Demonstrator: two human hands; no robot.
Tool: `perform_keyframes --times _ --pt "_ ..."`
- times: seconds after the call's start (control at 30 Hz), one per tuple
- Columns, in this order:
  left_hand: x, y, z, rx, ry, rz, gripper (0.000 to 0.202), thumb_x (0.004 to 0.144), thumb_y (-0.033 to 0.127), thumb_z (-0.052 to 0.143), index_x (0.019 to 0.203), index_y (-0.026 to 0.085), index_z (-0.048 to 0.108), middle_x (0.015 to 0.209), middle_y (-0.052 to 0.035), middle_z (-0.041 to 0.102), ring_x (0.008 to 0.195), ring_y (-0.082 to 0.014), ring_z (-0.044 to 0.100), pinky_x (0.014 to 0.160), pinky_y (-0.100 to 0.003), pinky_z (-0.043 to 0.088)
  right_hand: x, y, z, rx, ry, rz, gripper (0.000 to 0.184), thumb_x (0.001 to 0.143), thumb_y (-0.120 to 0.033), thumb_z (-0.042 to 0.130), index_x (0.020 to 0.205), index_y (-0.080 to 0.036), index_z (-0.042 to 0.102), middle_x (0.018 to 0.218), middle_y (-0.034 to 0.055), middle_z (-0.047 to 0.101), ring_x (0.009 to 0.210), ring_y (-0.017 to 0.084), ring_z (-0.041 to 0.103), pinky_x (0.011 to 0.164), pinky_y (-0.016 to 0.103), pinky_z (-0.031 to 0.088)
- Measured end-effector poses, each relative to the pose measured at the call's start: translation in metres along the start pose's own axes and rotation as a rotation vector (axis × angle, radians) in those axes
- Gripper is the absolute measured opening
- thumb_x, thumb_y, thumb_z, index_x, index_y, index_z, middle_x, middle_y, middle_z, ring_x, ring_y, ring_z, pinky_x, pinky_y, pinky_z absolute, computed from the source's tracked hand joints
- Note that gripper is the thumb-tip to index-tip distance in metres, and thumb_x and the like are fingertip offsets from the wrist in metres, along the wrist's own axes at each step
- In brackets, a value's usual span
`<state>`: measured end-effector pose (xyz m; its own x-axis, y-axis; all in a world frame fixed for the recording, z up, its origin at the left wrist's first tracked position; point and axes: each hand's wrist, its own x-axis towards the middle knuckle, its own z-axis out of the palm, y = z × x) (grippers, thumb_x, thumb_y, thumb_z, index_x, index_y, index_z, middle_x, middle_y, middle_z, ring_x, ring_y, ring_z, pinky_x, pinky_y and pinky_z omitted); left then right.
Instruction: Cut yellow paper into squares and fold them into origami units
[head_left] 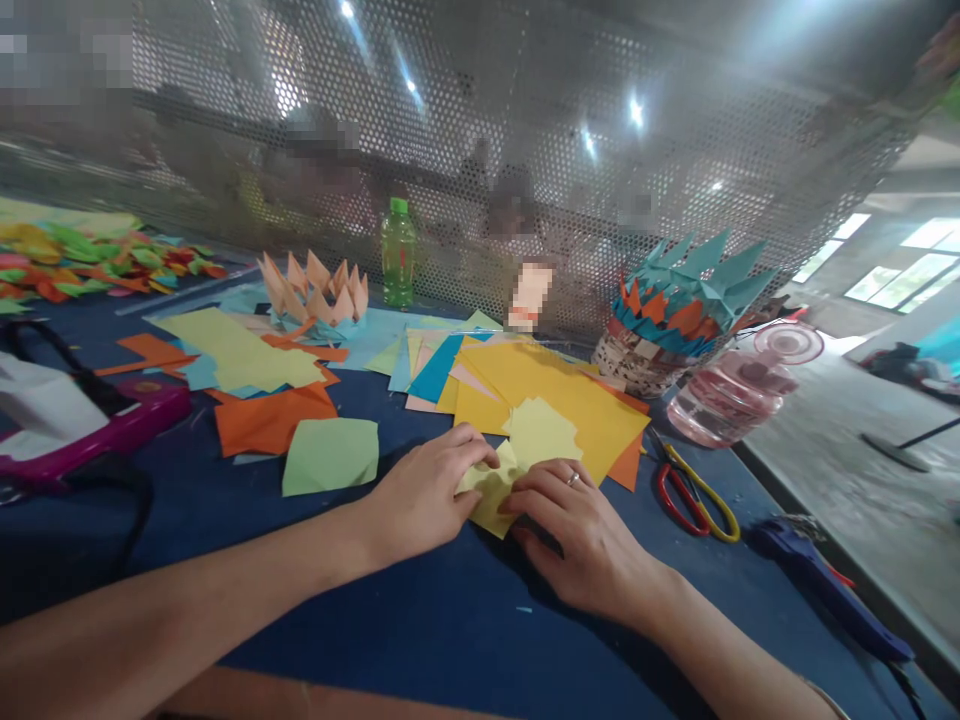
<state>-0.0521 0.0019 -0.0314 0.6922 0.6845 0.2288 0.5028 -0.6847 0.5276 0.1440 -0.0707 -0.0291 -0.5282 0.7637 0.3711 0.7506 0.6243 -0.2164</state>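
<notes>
A small pale yellow sheet of paper point(495, 497) with folds in it is between my hands, low over the blue table. My left hand point(429, 487) grips its left edge, thumb below and fingers curled above. My right hand point(576, 530), with a ring on one finger, has its curled fingertips on the right edge. Just behind lies a pale yellow cut paper point(545, 430) with a jagged outline, on top of larger yellow sheets point(577, 375). A light green square of paper point(331, 457) rests to the left of my left hand.
Red-and-yellow-handled scissors point(697, 495), a blue glue gun point(832, 590) and a pink water bottle point(731, 400) lie on the right. Folded-paper crowns point(315, 290) and a green bottle point(398, 252) stand behind. A magenta tool point(135, 420) lies left. A perforated metal screen point(480, 120) closes the back.
</notes>
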Motion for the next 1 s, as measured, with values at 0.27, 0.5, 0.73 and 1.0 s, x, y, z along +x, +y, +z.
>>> perform_keyframes --times 0.27,0.5,0.73,1.0 --pt "0.000 -0.001 -0.008 0.098 0.013 0.002 0.031 0.075 0.017 0.062 0.105 0.021 0.057 0.114 -0.0045 0.053 0.099 -0.0220 0.057 0.082 -0.033 0.046 0.002 0.000 0.007 0.157 0.011 0.147 0.011 0.089 -0.024 0.058 0.080 -0.019 0.061 0.079 0.0027 0.063 0.081 0.017 0.054 0.073 0.031 0.041" --pt "0.002 0.004 -0.012 0.113 -0.074 0.104 0.015 0.080 0.010 0.055 0.073 0.019 0.065 0.081 -0.0021 0.062 0.084 -0.0186 0.057 0.079 -0.033 0.041 0.007 0.001 0.016 0.102 0.047 0.377 0.021 0.087 -0.027 0.060 0.068 -0.020 0.053 0.069 0.0003 0.059 0.069 0.016 0.051 0.065 0.029 0.040" --pt "0.000 0.004 -0.013 0.180 -0.090 0.175 0.025 0.079 0.007 0.050 0.080 0.021 0.070 0.078 -0.0017 0.068 0.078 -0.0187 0.060 0.072 -0.033 0.038 0.011 -0.001 0.019 0.054 0.034 0.443 0.023 0.082 -0.025 0.064 0.064 -0.019 0.051 0.064 -0.0007 0.058 0.066 0.017 0.050 0.060 0.028 0.037" --pt "-0.004 0.008 -0.019 0.265 -0.175 0.246 0.036 0.071 0.005 0.049 0.085 0.028 0.074 0.084 -0.0001 0.069 0.077 -0.0190 0.061 0.064 -0.032 0.038 0.010 -0.001 0.018 0.071 0.028 0.433 0.016 0.081 -0.025 0.064 0.070 -0.019 0.056 0.067 0.0004 0.060 0.067 0.017 0.051 0.060 0.028 0.038"
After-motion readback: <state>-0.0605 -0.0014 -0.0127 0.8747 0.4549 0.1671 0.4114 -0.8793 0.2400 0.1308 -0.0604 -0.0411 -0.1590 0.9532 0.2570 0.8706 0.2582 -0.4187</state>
